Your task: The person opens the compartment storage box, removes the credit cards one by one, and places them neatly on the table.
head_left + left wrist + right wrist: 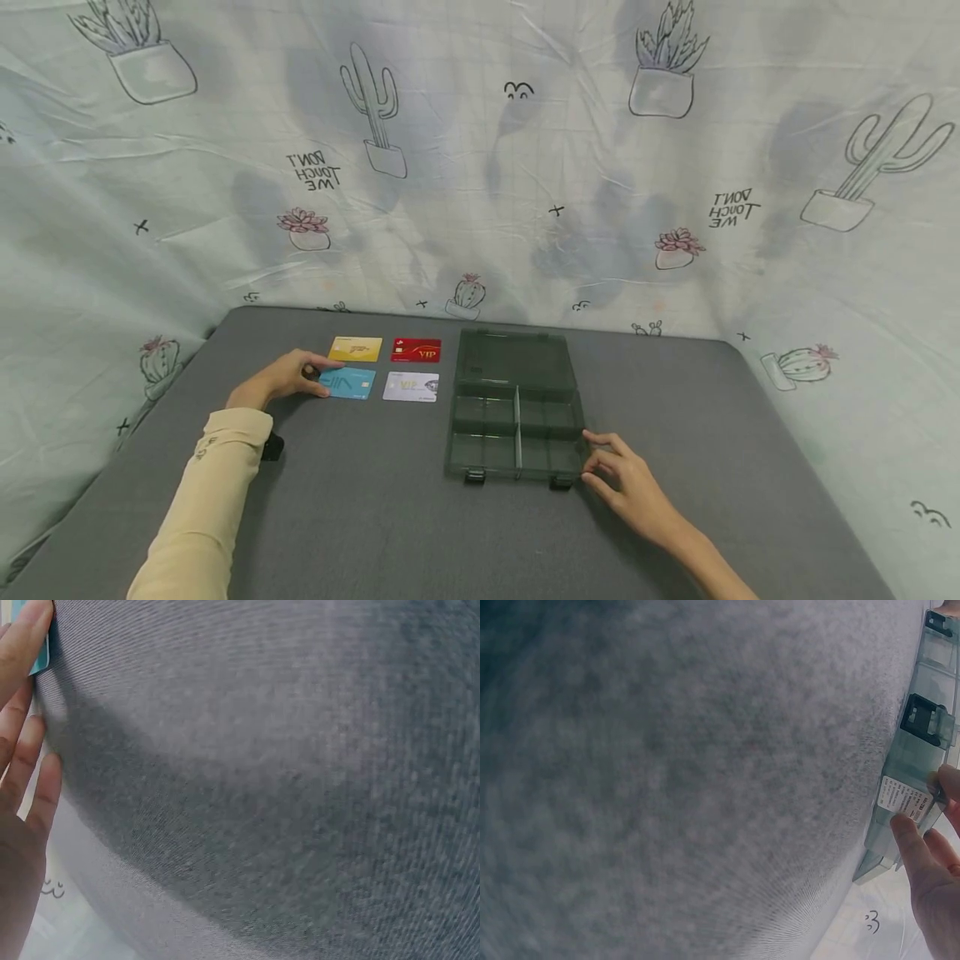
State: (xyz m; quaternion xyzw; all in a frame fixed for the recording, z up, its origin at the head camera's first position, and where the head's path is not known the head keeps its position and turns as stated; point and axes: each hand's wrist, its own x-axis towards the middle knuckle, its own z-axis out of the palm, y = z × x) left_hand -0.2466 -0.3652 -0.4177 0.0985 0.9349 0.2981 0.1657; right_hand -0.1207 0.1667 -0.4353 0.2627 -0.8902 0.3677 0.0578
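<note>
A blue card [348, 383] lies on the grey table, and my left hand [283, 377] pinches its left end between thumb and fingers. Only a corner of that blue card [43, 660] shows beside the left hand [22, 750] in the left wrist view. To the right stands a dark, see-through compartment box [483, 450] with its lid laid back. My right hand [628, 483] holds the box at its near right corner. In the right wrist view, fingers of the right hand [937, 892] touch the box wall near a white label [904, 796].
Close by the blue card lie a yellow card [356, 348], a red VIP card [416, 350] and a white VIP card [411, 387]. Two black latches [475, 476] sit on the box's near edge. A cactus-print cloth [480, 167] hangs around the table [360, 517].
</note>
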